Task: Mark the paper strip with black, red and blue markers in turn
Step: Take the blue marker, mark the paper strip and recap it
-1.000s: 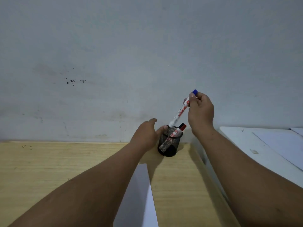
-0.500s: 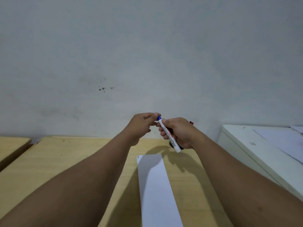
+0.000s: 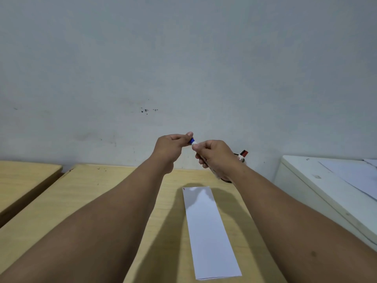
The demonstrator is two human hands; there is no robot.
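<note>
My right hand (image 3: pixel 216 155) is wrapped around the white barrel of the blue marker (image 3: pixel 216 174), held above the wooden table. My left hand (image 3: pixel 170 147) pinches the marker's blue cap (image 3: pixel 191 141) at the upper end. Both hands meet in the air over the far end of the white paper strip (image 3: pixel 208 231), which lies lengthwise on the table with a small red mark (image 3: pixel 184 188) at its far left corner. Behind my right hand the red marker (image 3: pixel 243 154) sticks up from the black mesh cup, which is mostly hidden.
The light wooden table (image 3: pixel 91 201) ends at a grey wall. A second wooden table (image 3: pixel 24 176) stands to the left across a gap. A white cabinet (image 3: pixel 318 180) with paper sheets on top stands to the right.
My right hand lifted the blue marker out of the mesh cup and brought it toward me. My left hand left the cup and took hold of the blue cap.
</note>
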